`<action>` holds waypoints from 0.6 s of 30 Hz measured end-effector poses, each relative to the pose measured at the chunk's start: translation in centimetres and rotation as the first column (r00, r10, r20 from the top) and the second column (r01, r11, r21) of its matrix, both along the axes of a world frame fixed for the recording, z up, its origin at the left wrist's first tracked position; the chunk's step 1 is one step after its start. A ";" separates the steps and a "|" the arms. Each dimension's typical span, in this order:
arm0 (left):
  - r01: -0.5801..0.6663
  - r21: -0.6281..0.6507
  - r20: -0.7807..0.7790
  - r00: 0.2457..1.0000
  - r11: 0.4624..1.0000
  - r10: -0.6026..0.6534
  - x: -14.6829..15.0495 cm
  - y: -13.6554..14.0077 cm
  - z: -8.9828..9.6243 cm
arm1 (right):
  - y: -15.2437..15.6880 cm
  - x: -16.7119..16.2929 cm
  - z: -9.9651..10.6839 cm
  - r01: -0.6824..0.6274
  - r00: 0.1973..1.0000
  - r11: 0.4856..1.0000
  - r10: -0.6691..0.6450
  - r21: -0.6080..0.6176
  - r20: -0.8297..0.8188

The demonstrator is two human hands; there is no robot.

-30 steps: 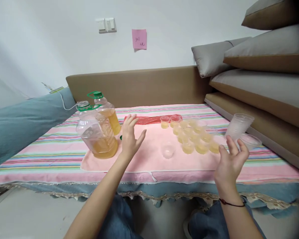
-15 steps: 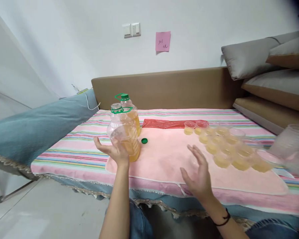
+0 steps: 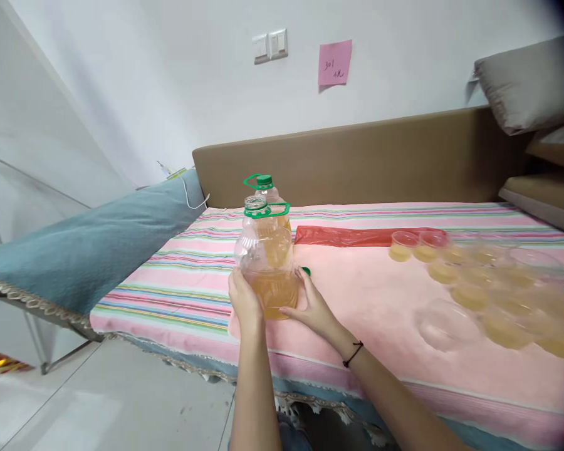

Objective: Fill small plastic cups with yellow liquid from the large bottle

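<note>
A big clear plastic bottle (image 3: 270, 282) of yellow liquid, uncapped and with a green ring handle, stands upright at the sofa's near edge. My left hand (image 3: 245, 304) is wrapped against its left side. On its lower right side lies my right hand (image 3: 314, 308), with the thumb across the front. Just behind it stands a second bottle (image 3: 284, 220), its green cap (image 3: 264, 180) on. A loose green cap (image 3: 306, 270) lies beyond my right fingers, partly hidden. To the right, an empty clear plastic cup (image 3: 446, 326) sits near several cups holding yellow liquid (image 3: 472, 294), blurred.
The bottles and cups rest on a pink cloth (image 3: 357, 294) over a striped cover (image 3: 188, 269). A flattened red plastic bag (image 3: 343, 236) lies behind. A blue-covered armrest (image 3: 122, 219) bounds the left, a brown backrest (image 3: 357, 163) the rear. Grey cushions (image 3: 526, 81) are piled at right.
Both hands, open and apart before, have closed on the sides of the uncapped bottle. My right hand came leftward from near the cups. The view has turned right.
</note>
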State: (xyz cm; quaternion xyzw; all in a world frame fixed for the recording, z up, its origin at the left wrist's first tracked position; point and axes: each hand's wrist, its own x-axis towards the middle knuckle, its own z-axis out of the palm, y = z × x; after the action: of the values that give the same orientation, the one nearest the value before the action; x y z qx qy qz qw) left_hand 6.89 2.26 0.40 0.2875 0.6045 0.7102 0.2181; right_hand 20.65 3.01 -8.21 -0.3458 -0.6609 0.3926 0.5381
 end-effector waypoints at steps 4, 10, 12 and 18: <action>0.068 -0.016 0.020 0.998 0.998 -0.067 -0.2 -0.4 -0.1 | 1.1 -1.7 1.1 -0.169 0.966 0.985 0.162 -0.019 -0.200; 0.095 -0.019 -0.006 0.995 0.995 -0.095 -0.3 -0.8 -0.2 | 1.1 -2.0 1.7 -0.306 0.918 0.952 0.299 0.015 -0.259; 0.077 -0.020 -0.028 0.997 0.997 -0.077 -0.1 -1.0 0.1 | 1.0 -2.1 1.7 -0.265 0.925 0.963 0.268 0.050 -0.270; 0.142 0.011 -0.135 0.981 0.990 -0.139 0.9 -2.3 1.9 | 0.0 -1.4 2.1 -0.113 0.948 0.991 0.129 0.069 -0.290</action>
State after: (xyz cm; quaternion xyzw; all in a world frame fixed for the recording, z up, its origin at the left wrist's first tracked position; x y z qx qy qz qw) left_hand 7.82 -0.03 2.28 0.3786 0.5887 0.6782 0.2238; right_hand 19.21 2.98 -6.07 -0.2285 -0.6035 0.4547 0.6138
